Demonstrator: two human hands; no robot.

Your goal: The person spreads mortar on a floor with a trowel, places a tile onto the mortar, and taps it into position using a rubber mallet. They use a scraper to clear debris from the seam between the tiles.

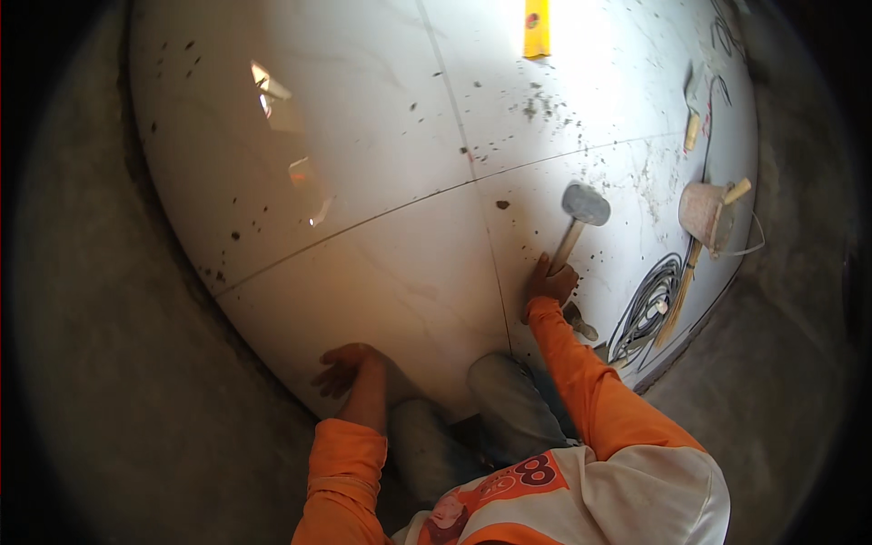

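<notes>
My right hand (551, 283) is closed round the wooden handle of a rubber mallet (586, 204), whose grey head lies out beyond my fingers over the white tiles. My left hand (350, 368) is held low at the lower left, near the tile surface (400, 263), fingers apart and holding nothing. My knees, in grey trousers, are bent between my two arms. Thin dark joints cross the marbled tiles, which carry scattered dark specks and bits of dirt. A small dark object beside my right wrist is partly hidden by it, and I cannot make out what it is.
A yellow spirit level (537, 32) lies at the top. On the right are a trowel (692, 127) with wooden handle, a pinkish bucket (704, 213), a straw broom (675, 304) and coiled grey cable (636, 300). Rough grey concrete (109, 300) borders the tiles on both sides.
</notes>
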